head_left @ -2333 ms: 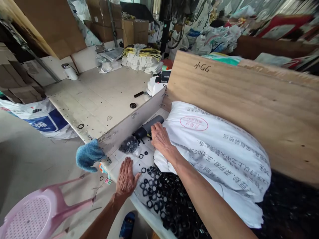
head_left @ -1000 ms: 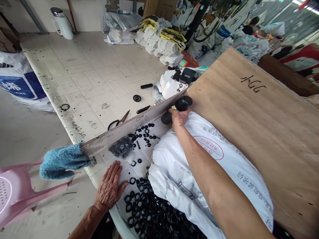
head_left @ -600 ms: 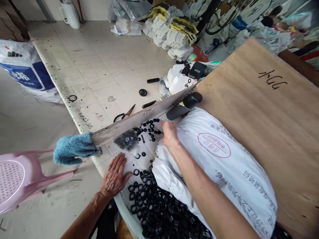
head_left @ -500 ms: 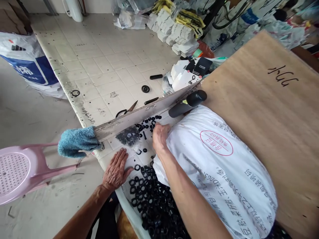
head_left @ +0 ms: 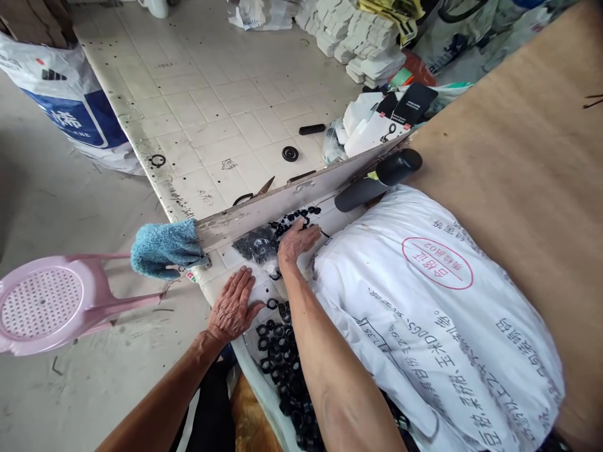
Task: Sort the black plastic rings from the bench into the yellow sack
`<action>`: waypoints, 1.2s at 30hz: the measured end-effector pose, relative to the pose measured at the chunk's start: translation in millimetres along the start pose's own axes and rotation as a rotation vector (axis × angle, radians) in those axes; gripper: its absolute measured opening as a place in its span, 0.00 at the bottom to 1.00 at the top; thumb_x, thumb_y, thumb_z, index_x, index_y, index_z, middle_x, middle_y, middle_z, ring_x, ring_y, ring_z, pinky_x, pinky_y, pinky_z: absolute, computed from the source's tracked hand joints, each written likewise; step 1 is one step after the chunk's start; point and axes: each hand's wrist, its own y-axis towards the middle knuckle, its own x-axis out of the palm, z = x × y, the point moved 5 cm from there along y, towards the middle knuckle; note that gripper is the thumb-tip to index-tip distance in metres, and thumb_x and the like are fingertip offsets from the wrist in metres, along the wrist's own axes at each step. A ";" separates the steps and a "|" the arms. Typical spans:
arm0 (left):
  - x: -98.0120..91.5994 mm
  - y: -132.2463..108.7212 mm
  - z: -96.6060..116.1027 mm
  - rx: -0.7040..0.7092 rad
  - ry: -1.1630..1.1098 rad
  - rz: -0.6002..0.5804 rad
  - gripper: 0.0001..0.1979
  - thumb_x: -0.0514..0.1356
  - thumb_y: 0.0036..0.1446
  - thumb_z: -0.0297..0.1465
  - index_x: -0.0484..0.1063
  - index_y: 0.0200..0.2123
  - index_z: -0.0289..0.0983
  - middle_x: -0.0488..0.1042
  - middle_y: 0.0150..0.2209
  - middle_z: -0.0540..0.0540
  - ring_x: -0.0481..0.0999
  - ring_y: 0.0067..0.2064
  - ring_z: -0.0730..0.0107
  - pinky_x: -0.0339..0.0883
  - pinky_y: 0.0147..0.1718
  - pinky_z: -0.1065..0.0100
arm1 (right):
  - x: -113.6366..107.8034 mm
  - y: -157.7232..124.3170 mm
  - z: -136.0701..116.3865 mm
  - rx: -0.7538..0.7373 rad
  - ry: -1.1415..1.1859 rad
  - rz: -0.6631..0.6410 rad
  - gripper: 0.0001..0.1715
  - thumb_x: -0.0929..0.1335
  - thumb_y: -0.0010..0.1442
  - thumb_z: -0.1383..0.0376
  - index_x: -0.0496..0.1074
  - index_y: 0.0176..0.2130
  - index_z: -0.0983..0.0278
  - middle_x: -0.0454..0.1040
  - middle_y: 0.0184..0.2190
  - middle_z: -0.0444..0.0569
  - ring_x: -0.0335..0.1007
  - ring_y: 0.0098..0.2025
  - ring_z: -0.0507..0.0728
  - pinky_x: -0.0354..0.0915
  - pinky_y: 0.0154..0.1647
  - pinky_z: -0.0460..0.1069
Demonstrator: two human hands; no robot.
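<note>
My left hand [head_left: 235,304] lies flat on the white tabletop, palm down and fingers stretched, just beyond the edge of a heap of black ring-shaped parts [head_left: 277,351]. My right hand [head_left: 296,242] is over the table, fingers extended and apart, beside a scatter of small black pieces [head_left: 308,212]. Part of that scatter is hidden beneath it. Left of its knuckles rests a clear plastic bag [head_left: 257,243] filled with tiny black parts. A thin upright board [head_left: 264,204] runs behind both. My right forearm crosses over the black heap, covering much of it.
A stuffed white sack [head_left: 438,326] with printed writing fills the right side, a dark grey cylinder [head_left: 377,179] at its top. A blue cloth [head_left: 164,248] hangs on the board's end. Scissors [head_left: 266,186] lie behind the board. A pink stool [head_left: 42,307] stands left.
My right hand has moved left, away from the sack's edge and towards the plastic bag, its fingers extended over the small pieces. My left hand stays flat. The whole view has shifted slightly.
</note>
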 end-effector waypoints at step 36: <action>-3.1 3.1 6.8 0.019 0.020 -0.007 0.32 0.58 0.68 0.36 0.53 0.70 0.33 0.62 0.70 0.28 0.56 0.74 0.44 0.59 0.68 0.41 | -116.2 -177.5 35.0 -0.268 -0.216 -0.337 0.08 0.62 0.69 0.67 0.70 0.39 0.64 0.72 0.51 0.66 0.73 0.52 0.69 0.69 0.54 0.63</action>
